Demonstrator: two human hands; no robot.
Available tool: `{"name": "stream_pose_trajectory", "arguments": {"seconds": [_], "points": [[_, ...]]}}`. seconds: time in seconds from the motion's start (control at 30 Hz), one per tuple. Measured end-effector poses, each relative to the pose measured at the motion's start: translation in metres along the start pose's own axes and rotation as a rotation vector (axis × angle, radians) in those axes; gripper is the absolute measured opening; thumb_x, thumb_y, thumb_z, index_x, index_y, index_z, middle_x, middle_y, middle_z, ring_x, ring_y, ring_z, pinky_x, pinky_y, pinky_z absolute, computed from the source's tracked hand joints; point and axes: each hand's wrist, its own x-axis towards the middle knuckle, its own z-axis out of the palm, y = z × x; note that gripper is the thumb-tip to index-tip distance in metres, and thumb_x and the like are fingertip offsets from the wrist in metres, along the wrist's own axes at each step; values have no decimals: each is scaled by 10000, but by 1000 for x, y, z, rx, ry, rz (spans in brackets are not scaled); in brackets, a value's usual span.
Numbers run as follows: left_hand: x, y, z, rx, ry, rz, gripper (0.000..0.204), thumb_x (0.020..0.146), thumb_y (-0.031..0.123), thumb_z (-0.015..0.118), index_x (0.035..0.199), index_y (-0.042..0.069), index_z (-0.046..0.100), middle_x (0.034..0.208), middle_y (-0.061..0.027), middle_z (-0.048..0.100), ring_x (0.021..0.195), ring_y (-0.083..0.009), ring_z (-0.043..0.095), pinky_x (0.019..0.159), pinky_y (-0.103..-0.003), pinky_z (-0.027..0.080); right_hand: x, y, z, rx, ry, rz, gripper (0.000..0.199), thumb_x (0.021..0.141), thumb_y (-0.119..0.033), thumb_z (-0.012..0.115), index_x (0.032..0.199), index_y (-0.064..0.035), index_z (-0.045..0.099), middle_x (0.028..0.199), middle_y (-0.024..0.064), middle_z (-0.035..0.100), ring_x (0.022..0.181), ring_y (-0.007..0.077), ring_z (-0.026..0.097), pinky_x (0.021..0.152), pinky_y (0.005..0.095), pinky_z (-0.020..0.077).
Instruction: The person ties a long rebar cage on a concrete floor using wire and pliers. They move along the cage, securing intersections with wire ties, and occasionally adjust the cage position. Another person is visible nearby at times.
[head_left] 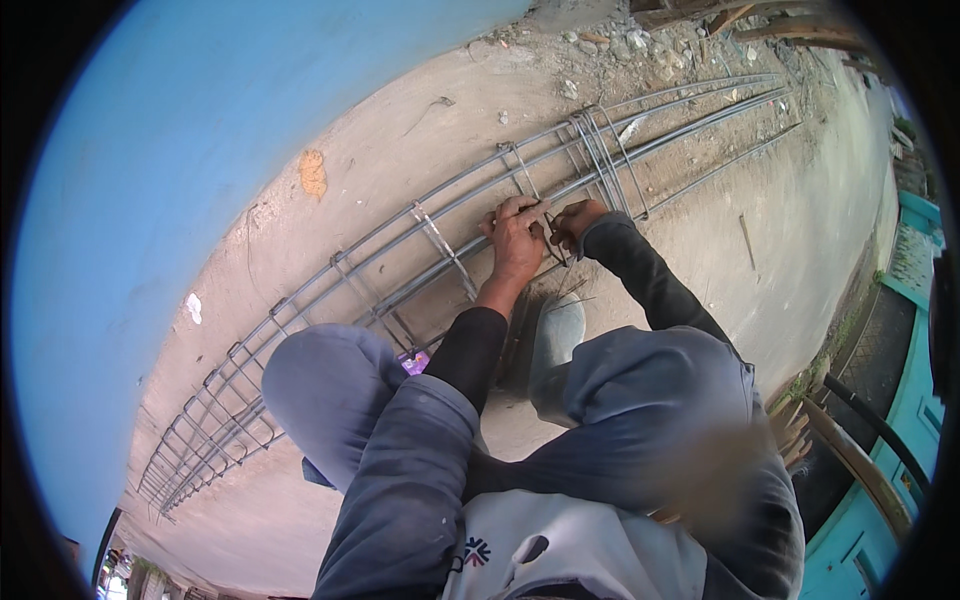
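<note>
A long cage of steel reinforcing bars (387, 218) lies slantwise on the ground in front of my knees, with square stirrups spaced along it. My left hand (515, 240) is closed over the cage's near bars, its fingers bent around a bar beside a stirrup. Close by on the right, my right hand (576, 224) is closed in a pinch. A thin dark bent rod (556, 243) runs between the hands; whether it is a tool or part of a stirrup, I cannot tell. Just beyond my right hand, several loose stirrups (600, 150) stand bunched together around the bars.
A blue wall (200, 130) rises along the left. Rubble (640, 40) and wooden boards (800, 25) lie at the far end. Thin wires (570, 297) show near my foot, and a purple packet (414, 362) lies beside my left knee. A turquoise structure (870, 500) stands at the right.
</note>
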Motion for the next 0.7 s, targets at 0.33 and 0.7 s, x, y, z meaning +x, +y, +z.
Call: {"name": "stream_pose_trajectory", "arguments": {"seconds": [0.33,0.7], "points": [[2,1,0,-240,89,-225,559,686,-77,601,1199,127,512,944,-30,673,926,-248,620,938,-460,264,-6,-30,-33,-96,-205,126,371,709,-184,728,1067,-106,668,1044,69,678,877,215,684,735,339,554],[2,-7,-2,-157,142,-244,501,672,-61,666,1116,103,500,921,-49,673,932,-282,625,933,-487,264,-3,-99,-57,-494,-95,-61,304,709,-79,692,1010,-63,655,954,149,680,935,321,661,817,409,522]]}}
